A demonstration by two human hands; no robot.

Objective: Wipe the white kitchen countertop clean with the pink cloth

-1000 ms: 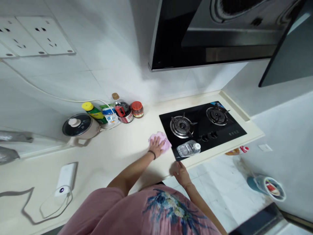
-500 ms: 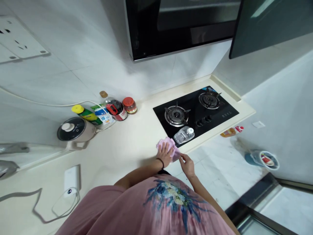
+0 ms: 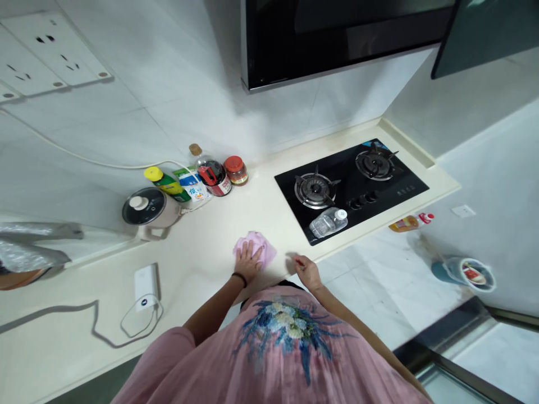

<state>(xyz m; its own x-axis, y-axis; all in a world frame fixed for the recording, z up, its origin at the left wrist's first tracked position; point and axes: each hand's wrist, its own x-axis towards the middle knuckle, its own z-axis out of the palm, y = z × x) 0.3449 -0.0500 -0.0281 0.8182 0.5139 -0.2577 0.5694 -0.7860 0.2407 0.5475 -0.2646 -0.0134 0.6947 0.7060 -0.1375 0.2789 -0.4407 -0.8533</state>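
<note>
My left hand [image 3: 249,264] lies flat with fingers spread on a crumpled pink cloth [image 3: 264,249], pressing it against the cream countertop [image 3: 210,255]. A dark band circles that wrist. Close by on the right, at the counter's front edge, my right hand [image 3: 309,275] is closed, its fingers curled together. A small reddish spot shows at its fingertips; I cannot make out whether it is a held thing. A clear plastic bottle with a white cap [image 3: 328,223] lies on the near left corner of the black gas hob [image 3: 349,188].
By the wall stand a small electric pot [image 3: 147,210], a yellow-capped bottle [image 3: 168,185], a packet [image 3: 193,185], a dark red-labelled bottle [image 3: 217,179] and a red-lidded jar [image 3: 236,171]. A white device [image 3: 146,286] with a cable lies left. A bucket [image 3: 463,274] stands on the floor.
My left hand has moved left across the countertop with the pink cloth, away from the hob. My right hand no longer touches the cloth's edge. The view has shifted too.
</note>
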